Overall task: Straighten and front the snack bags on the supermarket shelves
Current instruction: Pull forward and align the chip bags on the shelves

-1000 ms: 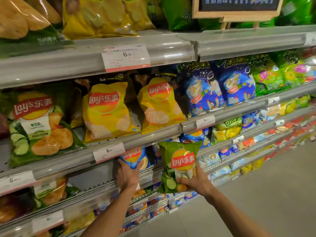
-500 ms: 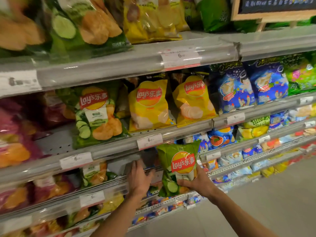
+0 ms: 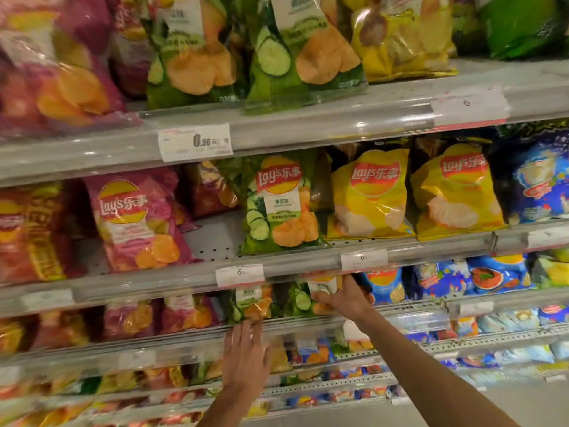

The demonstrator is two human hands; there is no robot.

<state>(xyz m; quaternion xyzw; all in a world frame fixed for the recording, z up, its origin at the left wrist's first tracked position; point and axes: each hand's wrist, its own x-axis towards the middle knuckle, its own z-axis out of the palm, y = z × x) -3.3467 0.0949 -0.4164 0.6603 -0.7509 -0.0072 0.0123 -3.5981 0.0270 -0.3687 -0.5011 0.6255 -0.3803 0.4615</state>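
Centre of frame, third shelf: right hand (image 3: 345, 298) held a green cucumber bag (image 3: 303, 300) by its face, grip apparently curled; left hand (image 3: 246, 352) lay flat, fingers straight. Light, crinkly, slippery, crushable: best held at edges

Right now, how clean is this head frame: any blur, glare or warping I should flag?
Head view: motion blur smears the left side, worst on the pink bags and lower shelves; glare streaks the clear shelf rail; wide-angle bending tilts the shelves; the middle green cucumber bag stays readable; the left hand and right hand are soft.
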